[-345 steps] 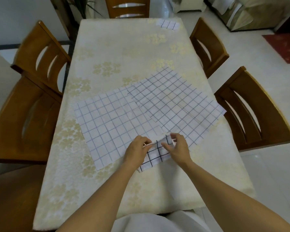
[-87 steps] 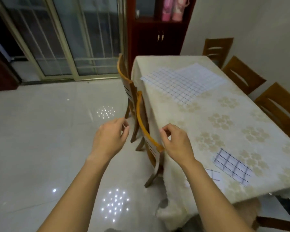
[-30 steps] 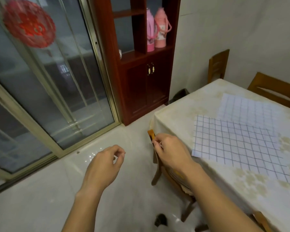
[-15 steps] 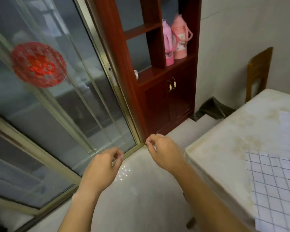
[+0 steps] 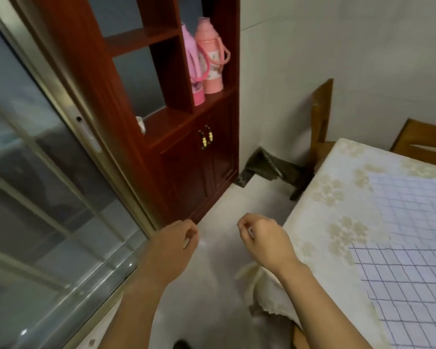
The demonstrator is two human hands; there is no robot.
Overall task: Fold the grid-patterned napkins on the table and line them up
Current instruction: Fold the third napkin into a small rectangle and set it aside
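Cream cloth with faded gold flowers covers the bench [image 5: 322,217]. Two grid-patterned napkins lie on it, spread flat and unfolded: the dark-lined napkin [image 5: 410,288] nearer the person, the pale-lined napkin [image 5: 413,205] beyond it. Their edges meet, but I cannot tell which lies on top. Both run out of sight on the right, so their full length and long axis are hidden. From what shows, the dark-lined one's left edge seems to sit a little askew to the bench's edge.

Both hands are off the bench, over the floor. The left hand [image 5: 173,244] and the right hand [image 5: 263,238] hang side by side with fingers loosely curled, holding nothing. The napkins lie to the right of both hands. The right hand is the nearer, just beside the bench's corner where the cloth hangs down, and the left is well apart from them. I'd reckon the coming move is a turn and reach rightward for the dark-lined napkin's near left corner.

Behind them stands a red-brown wooden cabinet [image 5: 186,159] with two pink flasks [image 5: 210,54] on its shelf, and a sliding glass door [image 5: 35,197] is to the left. The flasks carry a printed panel too small to read, and no other writing or brand shows.
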